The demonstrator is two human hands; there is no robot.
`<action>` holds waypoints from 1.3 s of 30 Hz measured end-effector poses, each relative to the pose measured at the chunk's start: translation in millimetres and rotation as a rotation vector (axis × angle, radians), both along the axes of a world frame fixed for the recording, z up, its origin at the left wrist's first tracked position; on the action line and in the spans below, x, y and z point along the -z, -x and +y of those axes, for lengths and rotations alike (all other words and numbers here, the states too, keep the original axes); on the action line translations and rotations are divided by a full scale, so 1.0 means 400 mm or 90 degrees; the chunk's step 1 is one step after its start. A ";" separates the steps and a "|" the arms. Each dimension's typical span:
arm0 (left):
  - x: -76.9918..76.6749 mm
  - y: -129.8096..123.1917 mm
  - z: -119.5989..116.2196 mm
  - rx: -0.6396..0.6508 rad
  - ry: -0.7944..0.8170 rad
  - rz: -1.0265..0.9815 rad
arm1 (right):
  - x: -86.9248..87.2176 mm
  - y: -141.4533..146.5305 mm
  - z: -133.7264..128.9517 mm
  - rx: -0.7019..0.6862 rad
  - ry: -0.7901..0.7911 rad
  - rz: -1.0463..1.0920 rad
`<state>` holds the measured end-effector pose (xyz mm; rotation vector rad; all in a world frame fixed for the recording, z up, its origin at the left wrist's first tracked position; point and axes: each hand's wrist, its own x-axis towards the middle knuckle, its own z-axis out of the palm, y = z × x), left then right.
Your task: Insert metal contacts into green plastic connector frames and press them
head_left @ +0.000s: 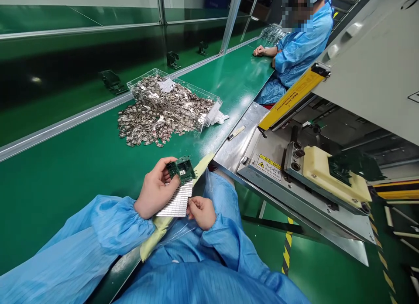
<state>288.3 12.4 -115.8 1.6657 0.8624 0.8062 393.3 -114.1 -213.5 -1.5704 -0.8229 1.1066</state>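
Observation:
My left hand (157,188) holds a small dark green part (182,169) with fine pins between thumb and fingers. Under it lies a silvery sheet (178,201) ruled with thin dark lines, its upper part close beneath my left thumb. At the sheet's right edge, the fingers of my right hand (201,212) are pinched together; whatever is between them is too small to make out. A pale yellow strip (157,238) runs along the table edge, beneath the sheet.
Small metal pieces (144,125) spill from a tipped clear box (214,110) on the green table (65,177). A press with a yellow guard (294,97) and cream fixture (317,164) stands right. A cutter (236,133) lies nearby. A person in blue (304,46) sits beyond.

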 end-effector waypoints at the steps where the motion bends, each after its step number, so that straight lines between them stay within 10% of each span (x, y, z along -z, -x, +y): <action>1: 0.001 0.001 0.001 0.001 0.004 -0.006 | 0.004 -0.008 0.001 -0.006 0.019 -0.009; 6: 0.003 0.005 0.005 0.004 0.032 -0.057 | -0.043 -0.051 -0.011 0.014 0.033 -0.093; 16: -0.055 0.005 -0.072 0.087 0.075 -0.119 | -0.301 -0.038 -0.031 0.209 -0.248 -0.173; 29: -0.017 0.030 -0.109 0.153 -0.030 -0.040 | -0.328 0.009 0.006 0.246 -0.215 -0.251; 39: -0.040 0.028 -0.125 0.167 0.040 -0.099 | -0.311 -0.014 -0.028 0.207 -0.221 0.029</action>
